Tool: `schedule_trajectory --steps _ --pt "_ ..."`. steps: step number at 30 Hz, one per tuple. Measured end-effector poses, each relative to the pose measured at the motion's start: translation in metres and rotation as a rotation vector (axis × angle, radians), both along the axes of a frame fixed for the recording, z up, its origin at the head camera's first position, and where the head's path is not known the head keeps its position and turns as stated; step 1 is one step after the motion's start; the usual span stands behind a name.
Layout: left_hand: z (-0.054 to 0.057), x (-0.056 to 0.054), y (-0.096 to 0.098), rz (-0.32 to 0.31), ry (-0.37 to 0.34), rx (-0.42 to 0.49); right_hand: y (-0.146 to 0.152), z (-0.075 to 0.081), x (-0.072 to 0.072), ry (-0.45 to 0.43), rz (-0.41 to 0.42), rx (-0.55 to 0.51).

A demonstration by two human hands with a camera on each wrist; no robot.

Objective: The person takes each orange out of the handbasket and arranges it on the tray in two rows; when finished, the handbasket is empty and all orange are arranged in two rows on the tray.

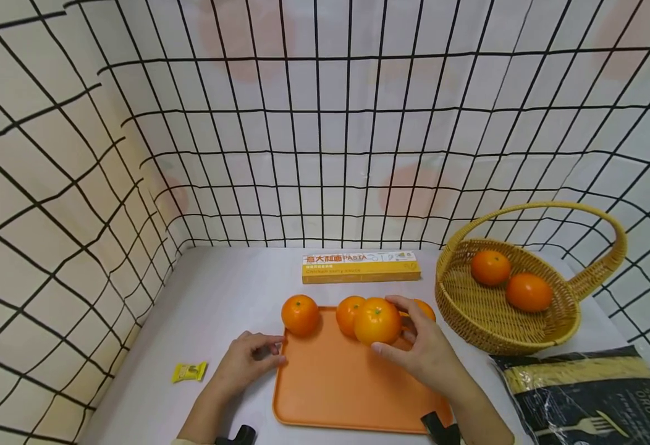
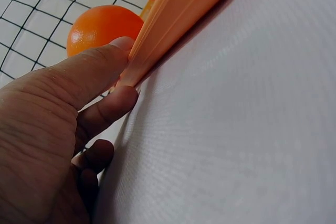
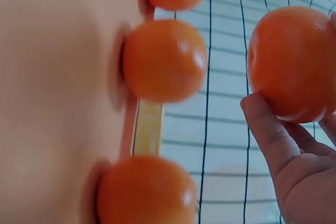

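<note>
My right hand grips an orange between thumb and fingers, held up over the back right of the orange tray. The right wrist view shows this held orange apart from the tray surface. Three more oranges stand along the tray's back edge: one at the left corner, one in the middle partly behind the held one, and one at the right mostly hidden by my fingers. My left hand pinches the tray's left rim between thumb and index finger.
A wicker basket with two oranges stands at the right. Behind the tray lies a yellow pasta box. A black pasta bag is at front right, a small yellow packet at left. Grid-patterned walls surround the table.
</note>
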State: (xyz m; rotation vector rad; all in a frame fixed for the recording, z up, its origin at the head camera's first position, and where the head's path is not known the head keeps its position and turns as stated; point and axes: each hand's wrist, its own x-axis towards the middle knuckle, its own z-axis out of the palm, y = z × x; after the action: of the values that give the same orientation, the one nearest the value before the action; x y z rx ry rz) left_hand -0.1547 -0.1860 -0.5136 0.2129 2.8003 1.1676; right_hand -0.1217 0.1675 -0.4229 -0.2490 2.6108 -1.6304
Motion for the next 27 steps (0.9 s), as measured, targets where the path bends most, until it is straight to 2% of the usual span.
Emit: schedule_trajectory --steps 3,14,27 --pt "0.0 0.0 0.0 -0.001 0.001 0.004 -0.013 -0.003 0.003 -0.024 0.031 -0.022" --pt "0.001 0.0 0.0 -0.011 0.03 0.005 -0.058 -0.015 0.007 -0.082 0.142 0.029" --pt "0.002 0.001 0.002 0.007 0.013 0.002 -0.086 -0.023 0.004 -0.119 0.32 0.079"
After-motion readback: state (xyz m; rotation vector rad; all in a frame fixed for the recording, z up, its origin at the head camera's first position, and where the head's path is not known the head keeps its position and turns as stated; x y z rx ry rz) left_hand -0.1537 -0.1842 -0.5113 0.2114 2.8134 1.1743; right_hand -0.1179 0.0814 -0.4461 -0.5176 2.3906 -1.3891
